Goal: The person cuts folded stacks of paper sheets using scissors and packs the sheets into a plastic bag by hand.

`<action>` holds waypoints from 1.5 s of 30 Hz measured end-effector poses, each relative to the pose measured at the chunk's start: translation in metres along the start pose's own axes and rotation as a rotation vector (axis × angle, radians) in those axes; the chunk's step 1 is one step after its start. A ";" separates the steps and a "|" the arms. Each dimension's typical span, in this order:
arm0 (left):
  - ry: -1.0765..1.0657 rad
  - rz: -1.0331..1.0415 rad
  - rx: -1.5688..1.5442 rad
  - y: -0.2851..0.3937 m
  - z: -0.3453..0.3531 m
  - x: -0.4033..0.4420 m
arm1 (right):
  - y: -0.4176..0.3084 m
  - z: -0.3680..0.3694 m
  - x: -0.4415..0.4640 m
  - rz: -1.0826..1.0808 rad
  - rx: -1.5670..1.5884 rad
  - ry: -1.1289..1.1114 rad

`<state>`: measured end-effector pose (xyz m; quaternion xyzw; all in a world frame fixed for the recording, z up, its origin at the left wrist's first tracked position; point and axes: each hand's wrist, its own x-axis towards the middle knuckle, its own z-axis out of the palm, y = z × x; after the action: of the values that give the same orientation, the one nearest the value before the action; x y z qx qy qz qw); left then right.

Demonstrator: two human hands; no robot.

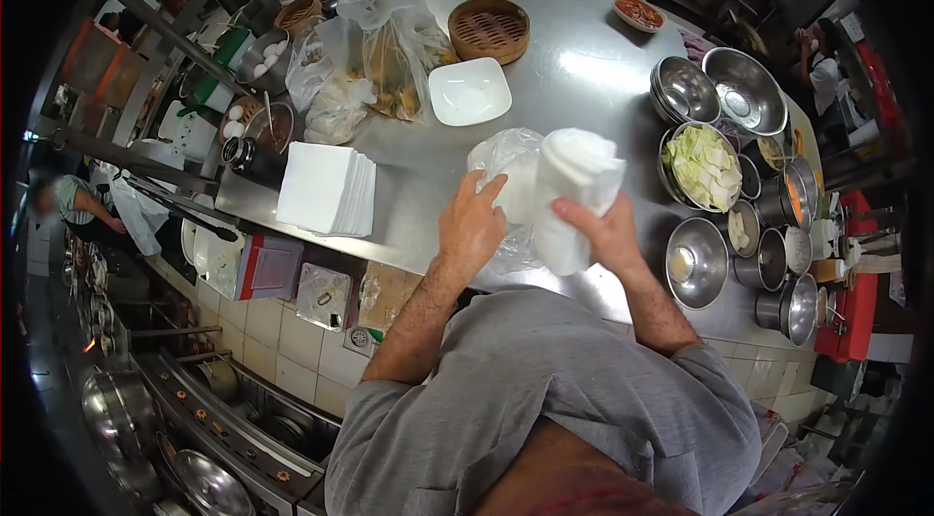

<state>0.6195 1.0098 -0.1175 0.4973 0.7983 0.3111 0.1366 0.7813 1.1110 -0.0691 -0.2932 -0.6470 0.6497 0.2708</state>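
Note:
In my right hand (605, 232) is a thick bundle of white folded sheets (581, 176), paper or thin cloth, tilted upright with its upper edges fanned a little. The thumb presses on its near face and the fingers go round behind. My left hand (471, 224) is at the left side of a clear plastic bag (514, 154), its fingertips bent against the film. Part of the bag lies behind the bundle, and white stuff shows through it. To the left, a neat stack of similar white sheets (321, 190) sits near the table's front edge.
On the steel table (574, 78) stand a white square dish (470, 92), a bamboo steamer (489, 30) and filled plastic bags (384, 49). At right are steel bowls (697, 263), including one of cut cabbage (702, 166). A stove (209, 419) is behind left; other people are at both sides.

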 end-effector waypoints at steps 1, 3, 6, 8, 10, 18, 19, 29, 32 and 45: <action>-0.028 -0.009 -0.017 -0.003 0.001 0.001 | 0.006 0.005 0.001 -0.044 -0.114 -0.048; 0.049 0.043 -0.091 -0.007 0.001 0.003 | 0.011 0.011 0.003 -0.090 -0.227 -0.100; 0.204 0.150 -0.217 -0.006 0.001 0.004 | 0.006 0.016 0.014 0.026 -0.542 -0.273; 0.285 0.199 -0.266 -0.004 0.006 0.003 | 0.031 0.013 0.029 0.093 -0.711 -0.357; 0.293 0.392 -0.296 -0.004 0.018 -0.002 | 0.038 0.017 0.038 0.169 -0.981 -0.441; 0.192 0.103 -0.111 0.009 0.017 -0.022 | 0.081 0.003 0.086 0.586 0.171 -0.193; 0.128 -0.013 -0.091 0.003 0.016 -0.021 | 0.081 0.003 0.085 0.592 0.166 -0.192; -0.076 0.126 -0.642 0.018 0.029 -0.033 | 0.099 0.016 0.085 0.220 -0.216 -0.091; -0.023 0.126 -0.778 0.025 0.022 -0.028 | 0.098 0.028 0.088 0.088 -0.457 -0.145; -0.110 0.111 -0.955 0.003 0.022 -0.026 | 0.105 0.048 0.119 -0.133 -0.789 -0.339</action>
<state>0.6458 0.9961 -0.1351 0.4364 0.5302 0.6227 0.3751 0.6679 1.1640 -0.1778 -0.2213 -0.8985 0.3727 0.0693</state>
